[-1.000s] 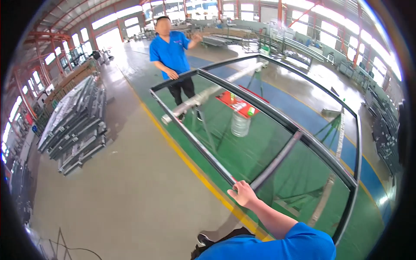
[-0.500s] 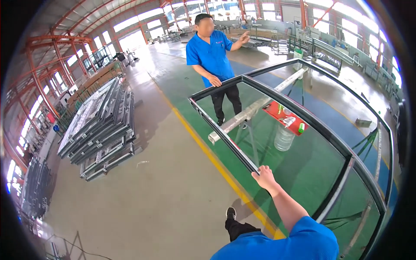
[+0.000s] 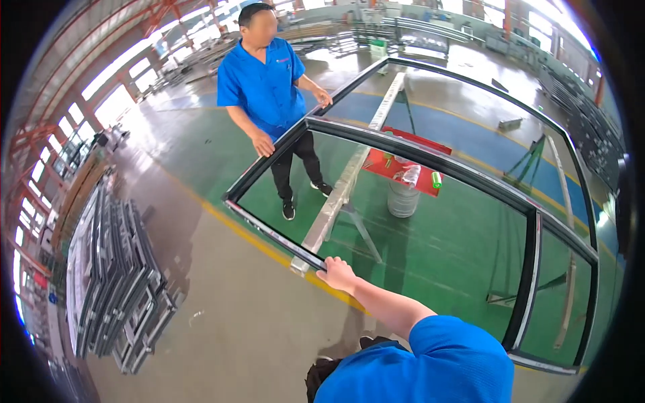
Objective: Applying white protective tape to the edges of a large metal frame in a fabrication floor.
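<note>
Left hand clasped on near rail of big dark window frame; right hand unseen. Beneath: red board, green roll, clear plastic bottle, grey drum.

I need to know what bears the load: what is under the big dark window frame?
Under the dark window frame a long metal beam on trestle legs runs beneath it, plus a red tray on a drum. The far support is hard to make out. The person's hand grips the near edge.
</note>
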{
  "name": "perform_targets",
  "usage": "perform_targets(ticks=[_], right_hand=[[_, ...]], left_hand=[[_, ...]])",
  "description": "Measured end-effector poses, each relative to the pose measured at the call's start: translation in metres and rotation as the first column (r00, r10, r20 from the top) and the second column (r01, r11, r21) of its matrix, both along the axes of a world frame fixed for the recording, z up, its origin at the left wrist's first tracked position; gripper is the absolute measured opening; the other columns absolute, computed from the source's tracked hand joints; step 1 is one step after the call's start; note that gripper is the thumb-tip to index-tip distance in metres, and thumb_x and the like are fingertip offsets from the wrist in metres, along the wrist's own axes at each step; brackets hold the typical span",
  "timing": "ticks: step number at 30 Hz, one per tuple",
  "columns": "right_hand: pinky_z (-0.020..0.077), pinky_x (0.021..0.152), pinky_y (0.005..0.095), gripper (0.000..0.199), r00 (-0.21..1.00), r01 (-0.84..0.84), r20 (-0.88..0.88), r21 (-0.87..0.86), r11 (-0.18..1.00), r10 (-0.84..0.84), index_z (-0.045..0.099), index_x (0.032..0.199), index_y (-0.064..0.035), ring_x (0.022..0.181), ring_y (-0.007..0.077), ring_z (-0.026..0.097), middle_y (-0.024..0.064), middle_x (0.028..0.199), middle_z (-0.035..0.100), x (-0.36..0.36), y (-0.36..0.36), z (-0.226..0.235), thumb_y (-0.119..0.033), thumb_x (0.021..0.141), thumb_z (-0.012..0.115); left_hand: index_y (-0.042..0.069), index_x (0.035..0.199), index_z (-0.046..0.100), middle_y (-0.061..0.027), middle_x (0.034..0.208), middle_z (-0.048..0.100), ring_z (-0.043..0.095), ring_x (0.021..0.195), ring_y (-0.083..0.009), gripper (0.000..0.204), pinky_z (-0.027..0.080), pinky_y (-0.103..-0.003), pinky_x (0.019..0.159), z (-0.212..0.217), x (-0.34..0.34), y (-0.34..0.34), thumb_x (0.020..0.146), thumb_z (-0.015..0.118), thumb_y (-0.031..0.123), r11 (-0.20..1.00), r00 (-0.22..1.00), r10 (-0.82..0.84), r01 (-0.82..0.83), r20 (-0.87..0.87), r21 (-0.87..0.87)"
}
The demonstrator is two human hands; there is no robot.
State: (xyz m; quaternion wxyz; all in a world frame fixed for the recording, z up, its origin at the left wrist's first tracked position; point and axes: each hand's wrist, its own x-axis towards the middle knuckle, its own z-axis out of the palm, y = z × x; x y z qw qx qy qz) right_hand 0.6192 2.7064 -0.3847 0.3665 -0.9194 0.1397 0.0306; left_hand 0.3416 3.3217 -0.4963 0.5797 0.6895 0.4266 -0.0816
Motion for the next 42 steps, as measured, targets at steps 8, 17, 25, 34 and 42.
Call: perform_targets(ticks=[8, 17, 25, 34, 42], right_hand=[[0.0494, 0.09, 0.0467, 0.053, 0.994, 0.015, -0.111, 0.086, 0.996, -0.005, 0.063, 0.108, 0.0005, 0.107, 0.0368, 0.061, 0.0211, 0.109, 0.064, 0.115, 0.021, -0.004, -0.048, 0.089, 0.059], [0.0517, 0.086, 0.0479, 0.066, 0.908, 0.276, -0.319, -0.034, 0.961, -0.272, 0.067, 0.103, -0.0083, 0.103, 0.0384, 0.064, 0.0178, 0.108, 0.068, 0.189, 0.074, 0.032, -0.064, 0.096, 0.032], [0.0511, 0.088, 0.0469, 0.066, 0.845, 0.243, -0.478, -0.06, 0.968, -0.242, 0.065, 0.114, -0.0171, 0.106, 0.0347, 0.064, 0.0138, 0.113, 0.068, 0.178, 0.08, 0.036, -0.068, 0.095, 0.027], [0.0476, 0.094, 0.0455, 0.066, 0.838, 0.251, -0.515, 0.068, 0.965, -0.182, 0.063, 0.121, -0.0219, 0.113, 0.0355, 0.06, 0.0147, 0.12, 0.065, 0.165, 0.08, 0.026, -0.069, 0.094, 0.026], [0.0479, 0.094, 0.0471, 0.067, 0.831, 0.247, -0.537, 0.13, 0.96, -0.141, 0.068, 0.114, -0.0141, 0.111, 0.04, 0.059, 0.0209, 0.116, 0.065, 0.153, 0.084, 0.03, -0.068, 0.094, 0.033]], left_hand=[[-0.002, 0.131, 0.047, -0.0138, 0.113, 0.057, 0.059, 0.089, -0.023, 0.05, 0.052, -0.039, 0.069, -0.031, 0.215, 0.06, 0.09, 0.061, 0.023, 0.981, 0.979, -0.193, 0.192, -0.062, -0.021], [-0.003, 0.13, 0.047, -0.0132, 0.112, 0.056, 0.058, 0.088, -0.021, 0.049, 0.051, -0.036, 0.069, -0.048, 0.409, 0.118, 0.092, 0.059, 0.025, 0.942, 0.936, -0.334, 0.328, -0.109, -0.071], [-0.004, 0.129, 0.048, -0.0128, 0.111, 0.056, 0.057, 0.087, -0.0193, 0.048, 0.05, -0.034, 0.069, -0.054, 0.48, 0.105, 0.094, 0.057, 0.027, 0.92, 0.905, -0.393, 0.385, -0.163, -0.081], [-0.009, 0.126, 0.048, -0.016, 0.113, 0.058, 0.059, 0.094, -0.0258, 0.051, 0.054, -0.044, 0.08, -0.028, 0.555, 0.004, 0.092, 0.06, 0.026, 0.967, 0.972, -0.216, 0.2, -0.093, -0.158], [-0.01, 0.123, 0.053, -0.0174, 0.11, 0.062, 0.062, 0.091, -0.0293, 0.05, 0.056, -0.046, 0.078, -0.093, 0.567, -0.034, 0.087, 0.068, 0.021, 0.981, 0.988, -0.15, 0.145, -0.034, -0.128]])
